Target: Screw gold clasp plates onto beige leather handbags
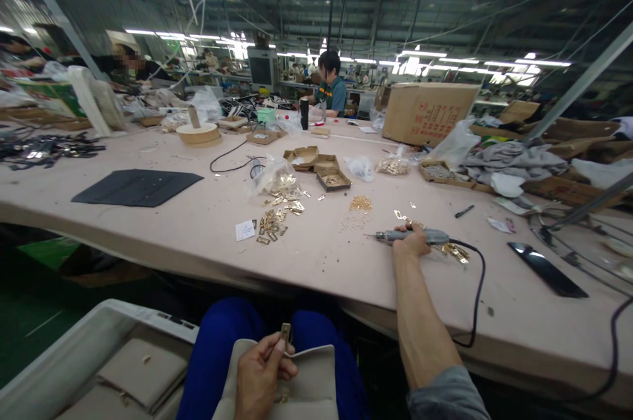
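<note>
My left hand (263,367) pinches a small gold metal plate (285,333) at the edge of a beige bag flap (316,367) that rests on my lap. Out over the table, my right hand (413,240) is wrapped round a grey corded electric screwdriver (395,235), its tip pointing left. Tiny gold screws (361,203) lie in a pile just beyond that tip. Several gold plates (457,252) lie partly behind the tool, and a larger heap of gold plates (271,225) spreads left of it.
A plastic crate (103,328) with beige bags (143,370) stands at my left. On the table are small cardboard boxes (333,179), a black sheet (136,187), a phone-like black slab (546,268), a pen (464,211) and a large carton (428,113). Another person (332,87) sits across.
</note>
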A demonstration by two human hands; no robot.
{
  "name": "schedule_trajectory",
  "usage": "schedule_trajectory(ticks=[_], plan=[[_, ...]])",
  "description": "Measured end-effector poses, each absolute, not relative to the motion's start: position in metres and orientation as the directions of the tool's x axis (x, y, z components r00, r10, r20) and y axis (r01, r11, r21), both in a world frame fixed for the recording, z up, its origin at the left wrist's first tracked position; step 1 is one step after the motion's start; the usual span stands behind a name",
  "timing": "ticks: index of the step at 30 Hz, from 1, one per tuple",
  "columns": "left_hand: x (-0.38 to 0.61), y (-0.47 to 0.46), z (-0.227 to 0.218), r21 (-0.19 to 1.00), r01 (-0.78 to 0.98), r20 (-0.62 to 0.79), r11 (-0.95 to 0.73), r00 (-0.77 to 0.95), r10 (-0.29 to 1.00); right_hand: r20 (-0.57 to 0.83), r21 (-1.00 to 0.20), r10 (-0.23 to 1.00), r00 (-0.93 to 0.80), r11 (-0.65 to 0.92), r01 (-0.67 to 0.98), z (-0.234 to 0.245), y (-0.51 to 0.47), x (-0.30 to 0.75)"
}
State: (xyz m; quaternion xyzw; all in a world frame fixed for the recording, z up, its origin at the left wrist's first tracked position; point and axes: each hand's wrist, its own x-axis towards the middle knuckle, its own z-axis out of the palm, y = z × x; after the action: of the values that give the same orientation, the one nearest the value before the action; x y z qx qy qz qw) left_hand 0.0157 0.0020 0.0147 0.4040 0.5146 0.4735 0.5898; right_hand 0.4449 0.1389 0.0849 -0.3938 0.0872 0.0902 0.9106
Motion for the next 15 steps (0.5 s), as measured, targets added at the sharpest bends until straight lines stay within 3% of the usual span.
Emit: schedule_trajectory(ticks=[15], plan=[[0.007, 0.009, -0.001, 0.961, -0.129, -0.229, 0.244, 0.121, 0.966, -0.233, -0.699, 0.076, 0.969, 0.680, -0.222, 0.088, 0.131, 0.446]])
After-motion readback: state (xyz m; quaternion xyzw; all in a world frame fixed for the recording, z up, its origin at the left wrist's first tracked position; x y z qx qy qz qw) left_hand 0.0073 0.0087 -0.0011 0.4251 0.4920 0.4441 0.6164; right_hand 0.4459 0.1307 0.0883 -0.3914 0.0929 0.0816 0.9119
